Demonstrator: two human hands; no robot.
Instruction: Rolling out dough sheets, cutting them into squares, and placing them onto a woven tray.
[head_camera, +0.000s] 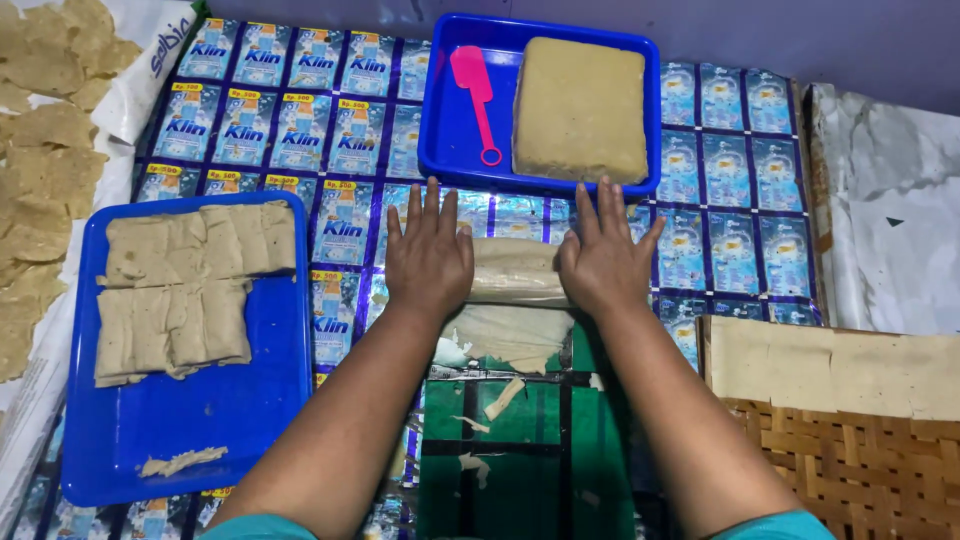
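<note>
My left hand (428, 258) and my right hand (603, 262) lie flat, fingers spread, on the two ends of a pale roller wrapped in dough (514, 270). Below the roller a thin beige sheet of dough (515, 335) spreads over a green board (520, 440). Beyond my hands stands a blue tray (440, 140) holding a thick square block of dough (580, 108) and a pink plastic scraper (474, 92). At the left a second blue tray (200, 410) carries several flat rectangular dough pieces (185, 290).
Printed blue sachet sheeting (290, 120) covers the work surface. Dried flat crackers (40, 170) are heaped at the far left. A woven bamboo tray (860, 470) with pale sheets (830, 365) sits at the lower right. Crumpled white paper (885, 220) lies at the right.
</note>
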